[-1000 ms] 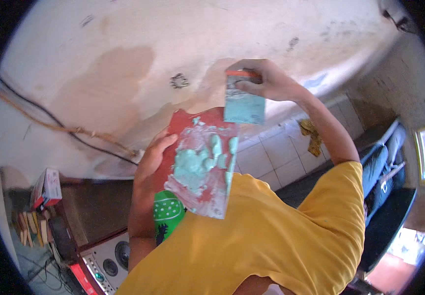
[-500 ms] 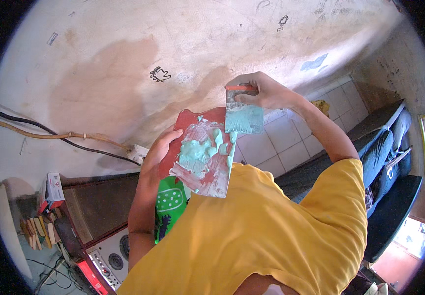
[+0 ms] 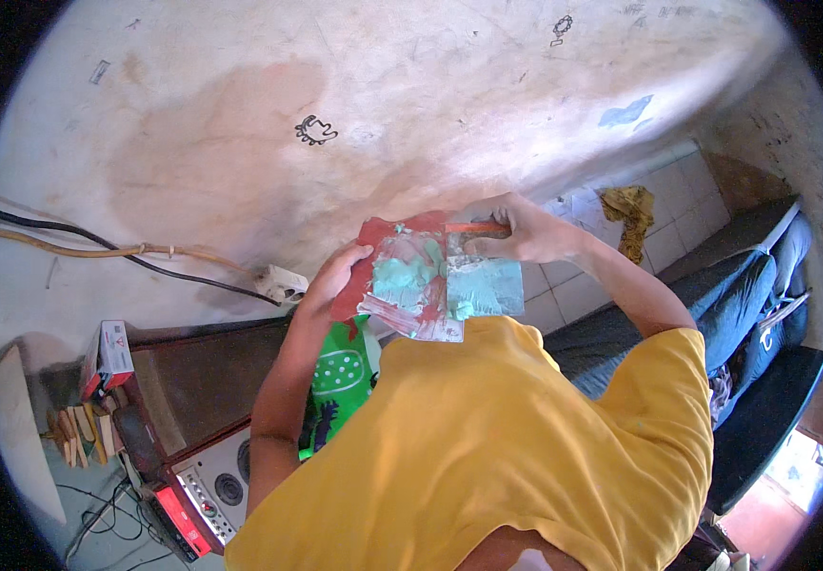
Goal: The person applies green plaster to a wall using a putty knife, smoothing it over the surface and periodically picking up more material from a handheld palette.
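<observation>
My left hand grips the left side of a flat red board, its thumb lying on the upper face. Mint-green paste is heaped and smeared across the board's middle. In my right hand is a wide putty knife with an orange-red back edge; the fingers are closed round that edge. Its blade, coated with the same paste, lies along the board's right edge. A lump of paste sits by the blade's lower left corner.
A stained, pale wall with small drawings rises ahead. Cables run to a white socket box on the left. A speaker cabinet stands lower left. Dark cushions and a yellow-brown cloth on tiles are at right.
The putty knife and my right hand have come down toward me along the board's right edge. The board looks more tilted, with its near edge higher in view.
</observation>
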Motion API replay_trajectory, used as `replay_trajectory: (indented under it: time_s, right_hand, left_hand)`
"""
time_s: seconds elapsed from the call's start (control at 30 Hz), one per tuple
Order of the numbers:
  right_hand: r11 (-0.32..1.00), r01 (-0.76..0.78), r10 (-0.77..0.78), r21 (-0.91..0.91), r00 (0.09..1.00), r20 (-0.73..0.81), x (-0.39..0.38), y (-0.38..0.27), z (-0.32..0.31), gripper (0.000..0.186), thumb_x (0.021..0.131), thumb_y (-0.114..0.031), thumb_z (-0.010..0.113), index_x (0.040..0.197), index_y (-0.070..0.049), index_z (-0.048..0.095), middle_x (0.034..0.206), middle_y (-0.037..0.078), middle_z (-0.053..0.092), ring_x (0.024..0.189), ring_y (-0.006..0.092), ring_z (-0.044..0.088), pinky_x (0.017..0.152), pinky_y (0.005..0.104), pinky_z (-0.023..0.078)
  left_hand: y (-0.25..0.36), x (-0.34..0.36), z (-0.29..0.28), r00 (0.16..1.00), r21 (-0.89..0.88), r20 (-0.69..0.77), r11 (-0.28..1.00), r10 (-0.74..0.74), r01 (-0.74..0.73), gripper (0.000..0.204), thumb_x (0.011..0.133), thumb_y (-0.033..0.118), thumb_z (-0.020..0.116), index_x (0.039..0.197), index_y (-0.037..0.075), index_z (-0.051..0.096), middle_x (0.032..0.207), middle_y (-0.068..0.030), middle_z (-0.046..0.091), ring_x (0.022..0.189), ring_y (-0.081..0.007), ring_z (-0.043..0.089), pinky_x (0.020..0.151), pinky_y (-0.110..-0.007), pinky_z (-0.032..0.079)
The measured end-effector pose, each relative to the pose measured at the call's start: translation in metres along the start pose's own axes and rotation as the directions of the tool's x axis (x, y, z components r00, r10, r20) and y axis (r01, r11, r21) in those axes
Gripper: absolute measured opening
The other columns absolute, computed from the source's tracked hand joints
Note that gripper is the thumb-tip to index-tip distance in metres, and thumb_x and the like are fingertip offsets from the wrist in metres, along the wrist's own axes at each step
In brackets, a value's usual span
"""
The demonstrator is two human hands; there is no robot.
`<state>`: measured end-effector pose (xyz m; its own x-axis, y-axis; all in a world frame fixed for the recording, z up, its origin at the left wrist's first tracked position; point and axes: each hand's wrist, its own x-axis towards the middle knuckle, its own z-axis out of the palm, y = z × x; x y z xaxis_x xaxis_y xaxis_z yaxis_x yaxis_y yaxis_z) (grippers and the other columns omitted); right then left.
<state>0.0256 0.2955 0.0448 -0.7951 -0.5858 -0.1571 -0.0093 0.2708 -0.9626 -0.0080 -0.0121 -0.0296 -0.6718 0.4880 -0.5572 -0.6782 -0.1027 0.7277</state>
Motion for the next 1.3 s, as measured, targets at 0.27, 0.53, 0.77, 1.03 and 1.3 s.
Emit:
replay_trajectory:
  time_s: [0.27, 0.53, 0.77, 1.03, 1.3]
  right_hand:
    - [0.562, 0.287, 0.011, 0.776, 0.935, -0.354, -0.025, -0.051, -0.039, 0.038, 0.087, -0.012, 0.056, 0.122, 0.002, 0.046, 0.1, 0.005, 0.06, 0.087, 0.012, 0.061, 0.074, 0.0229, 0.051]
    - [0.445, 0.882, -0.427, -0.157, 0.055, -0.902, 0.01, -0.143, -0.066, 0.04, 0.089, -0.006, 0.053, 0.125, 0.005, 0.042, 0.11, 0.009, 0.056, 0.099, 0.0153, 0.054, 0.088, 0.0304, 0.044]
    - [0.274, 0.035, -0.863, -0.961, -0.432, -0.262, 0.093, -0.192, -0.064, 0.024, 0.083, 0.0, 0.056, 0.106, 0.001, 0.064, 0.105, 0.016, 0.061, 0.091, 0.0237, 0.058, 0.082, 0.0301, 0.043]
    - [0.162, -0.202, -0.899, -0.966, -0.434, -0.06, 0.134, -0.215, -0.072, 0.03, 0.075, -0.003, 0.062, 0.104, -0.004, 0.068, 0.101, 0.007, 0.064, 0.082, 0.0171, 0.056, 0.077, 0.027, 0.039]
    - [0.064, -0.245, -0.947, -0.967, -0.32, 0.018, 0.141, -0.203, -0.084, 0.036, 0.069, -0.01, 0.068, 0.105, -0.008, 0.068, 0.108, 0.007, 0.061, 0.094, 0.0195, 0.051, 0.081, 0.0277, 0.042]
  left_hand:
    - [-0.007, -0.036, 0.036, 0.977, -0.126, -0.192, 0.985, 0.089, -0.114, 0.033, 0.091, 0.024, 0.05, 0.118, 0.007, 0.054, 0.104, -0.0064, 0.064, 0.09, -0.0175, 0.062, 0.082, -0.033, 0.05]
    - [0.016, -0.082, 0.077, 0.867, -0.264, -0.293, 0.838, 0.402, -0.478, 0.039, 0.089, 0.017, 0.048, 0.125, 0.003, 0.047, 0.109, -0.007, 0.061, 0.094, -0.016, 0.06, 0.079, -0.03, 0.05]
    - [-0.016, -0.072, 0.038, 0.843, -0.172, -0.319, 0.848, 0.434, -0.501, 0.04, 0.086, 0.018, 0.049, 0.123, 0.001, 0.049, 0.111, -0.0086, 0.058, 0.098, -0.0187, 0.057, 0.087, -0.03, 0.044]
    - [-0.011, -0.073, 0.013, 0.847, -0.26, -0.364, 0.83, 0.389, -0.493, 0.03, 0.089, 0.024, 0.051, 0.116, 0.009, 0.054, 0.097, -0.0052, 0.062, 0.077, -0.0177, 0.061, 0.067, -0.031, 0.051]
    - [0.009, -0.078, -0.004, 0.917, -0.3, -0.265, 0.878, 0.3, -0.373, 0.03, 0.09, 0.025, 0.05, 0.116, 0.011, 0.052, 0.089, -0.0033, 0.061, 0.072, -0.0154, 0.059, 0.061, -0.03, 0.05]
